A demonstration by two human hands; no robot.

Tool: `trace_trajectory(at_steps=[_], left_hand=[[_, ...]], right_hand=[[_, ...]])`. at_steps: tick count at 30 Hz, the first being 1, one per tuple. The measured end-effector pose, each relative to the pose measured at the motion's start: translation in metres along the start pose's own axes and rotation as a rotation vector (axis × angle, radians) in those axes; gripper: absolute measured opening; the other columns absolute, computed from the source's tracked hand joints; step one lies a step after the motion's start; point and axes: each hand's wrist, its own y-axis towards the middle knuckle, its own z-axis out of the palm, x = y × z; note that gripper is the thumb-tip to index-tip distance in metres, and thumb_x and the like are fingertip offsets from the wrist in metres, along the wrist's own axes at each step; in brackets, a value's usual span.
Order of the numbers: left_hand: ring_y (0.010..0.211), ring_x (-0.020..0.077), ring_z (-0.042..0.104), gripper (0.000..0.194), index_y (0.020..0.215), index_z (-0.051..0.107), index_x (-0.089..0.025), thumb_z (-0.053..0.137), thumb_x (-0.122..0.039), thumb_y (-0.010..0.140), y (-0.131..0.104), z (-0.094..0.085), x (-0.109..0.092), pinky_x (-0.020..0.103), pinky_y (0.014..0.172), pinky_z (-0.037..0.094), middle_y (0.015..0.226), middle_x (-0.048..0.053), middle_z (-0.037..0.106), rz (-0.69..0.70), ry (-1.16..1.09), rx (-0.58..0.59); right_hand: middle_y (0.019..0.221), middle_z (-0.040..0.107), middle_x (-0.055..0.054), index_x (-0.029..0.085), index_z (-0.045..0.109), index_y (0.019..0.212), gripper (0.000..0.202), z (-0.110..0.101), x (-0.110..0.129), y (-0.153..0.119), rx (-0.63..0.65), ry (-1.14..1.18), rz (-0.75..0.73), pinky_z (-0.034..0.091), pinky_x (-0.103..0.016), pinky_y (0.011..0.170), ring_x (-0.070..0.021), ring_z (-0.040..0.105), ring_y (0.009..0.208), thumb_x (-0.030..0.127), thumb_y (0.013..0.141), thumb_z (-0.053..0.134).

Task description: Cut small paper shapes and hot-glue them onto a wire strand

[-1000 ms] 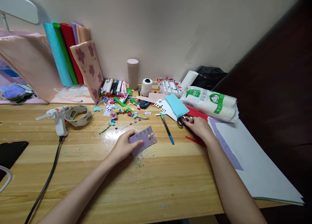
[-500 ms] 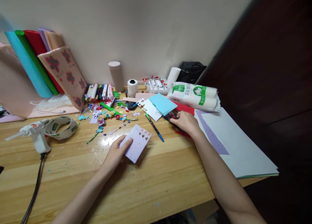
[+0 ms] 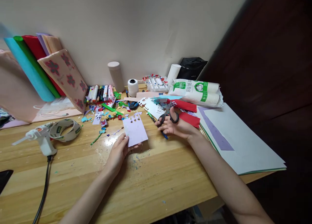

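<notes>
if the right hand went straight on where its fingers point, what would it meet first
Probably the card in the left hand, since the right hand points toward it. Depth is unclear, though: the pen seems to lie below that line, but might be touched first.

soft, moderate light falls from the left: the left forearm (image 3: 95, 181) throws a shadow rightward on the wooden desk (image 3: 165, 181), where a pale glare glints just beside the left hand (image 3: 118, 150). the grey wall (image 3: 146, 32) is dimly shaded; the dark panel (image 3: 273, 78) at right sinks near black. wide-angle stretching tilts the tumbler (image 3: 116, 77); the far left edge looks blurred.
</notes>
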Motion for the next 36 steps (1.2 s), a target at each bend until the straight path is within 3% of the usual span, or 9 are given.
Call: trace_trajectory(at_steps=[3,9,13,18,22,26,29,33,36], left_hand=[[0.102,0.0211,0.059,0.032,0.106,0.057,-0.018,0.059,-0.035,0.079,-0.003,0.003,-0.002,0.029,0.081,0.05,0.115,0.007,0.062,0.115,0.001,-0.067],[0.107,0.0206,0.056,0.034,0.111,0.055,-0.019,0.052,-0.038,0.083,-0.01,0.009,0.003,0.029,0.084,0.047,0.118,0.007,0.06,0.219,0.116,-0.104],[0.099,0.0194,0.059,0.032,0.107,0.057,-0.018,0.053,-0.039,0.083,-0.014,0.011,0.005,0.027,0.081,0.047,0.112,0.007,0.062,0.178,0.148,-0.064],[0.072,0.0132,0.058,0.03,0.102,0.058,-0.018,0.054,-0.039,0.081,-0.011,0.002,-0.005,0.022,0.06,0.046,0.091,0.003,0.062,0.177,0.132,-0.025],[0.055,0.0094,0.049,0.026,0.077,0.06,-0.014,0.062,-0.04,0.074,-0.005,-0.007,-0.012,0.019,0.05,0.039,0.064,-0.002,0.055,0.143,0.326,-0.049],[0.052,0.0095,0.048,0.027,0.072,0.06,-0.014,0.064,-0.04,0.07,-0.003,-0.006,-0.011,0.02,0.049,0.037,0.062,-0.002,0.057,0.114,0.457,-0.058],[0.045,0.0079,0.044,0.028,0.07,0.055,-0.015,0.061,-0.041,0.073,-0.003,-0.006,-0.012,0.018,0.044,0.034,0.053,-0.004,0.051,0.156,0.439,-0.142],[0.041,0.0083,0.047,0.028,0.079,0.049,-0.015,0.057,-0.042,0.078,-0.002,-0.009,-0.018,0.019,0.042,0.038,0.053,-0.004,0.055,0.272,0.325,-0.27],[0.041,0.0082,0.05,0.027,0.083,0.047,-0.016,0.055,-0.041,0.08,-0.002,-0.01,-0.021,0.019,0.042,0.04,0.06,-0.001,0.061,0.36,0.265,-0.356]], right_hand=[[0.087,0.061,-0.009,0.015,0.052,0.081,0.047,0.024,-0.018,-0.001,0.094,-0.141,0.007,0.046,-0.022,0.054,-0.0159,0.061,0.072,0.061,0.074,0.059],[0.062,0.052,0.003,0.017,0.049,0.075,0.029,0.051,-0.052,0.007,-0.06,-0.401,-0.206,0.036,-0.021,0.049,-0.0108,0.048,0.055,0.034,0.066,0.07],[0.062,0.044,0.005,0.018,0.046,0.073,0.023,0.046,-0.05,0.009,-0.142,-0.474,-0.335,0.03,-0.02,0.048,-0.0086,0.039,0.054,0.028,0.063,0.064],[0.065,0.046,0.003,0.016,0.049,0.077,0.021,0.03,-0.032,0.006,-0.02,-0.6,-0.243,0.028,-0.02,0.047,-0.0088,0.038,0.054,0.03,0.064,0.059],[0.062,0.046,0.004,0.015,0.05,0.078,0.019,0.023,-0.029,0.007,0.049,-0.642,-0.151,0.028,-0.02,0.047,-0.0082,0.038,0.052,0.026,0.064,0.058],[0.055,0.043,0.006,0.015,0.049,0.079,0.022,0.022,-0.036,0.013,-0.087,-0.518,-0.193,0.026,-0.02,0.043,-0.0072,0.036,0.046,0.029,0.065,0.06],[0.064,0.051,0.002,0.015,0.05,0.083,0.031,0.024,-0.04,0.015,-0.19,-0.396,-0.268,0.027,-0.019,0.039,-0.0058,0.036,0.042,0.043,0.073,0.059],[0.085,0.061,-0.007,0.015,0.05,0.096,0.05,0.034,-0.046,0.008,0.013,-0.223,-0.164,0.031,-0.019,0.035,-0.0071,0.044,0.042,0.062,0.08,0.041],[0.081,0.065,-0.01,0.014,0.052,0.093,0.057,0.048,-0.059,0.001,0.259,-0.266,0.003,0.028,-0.018,0.033,-0.007,0.043,0.039,0.067,0.082,0.034]])
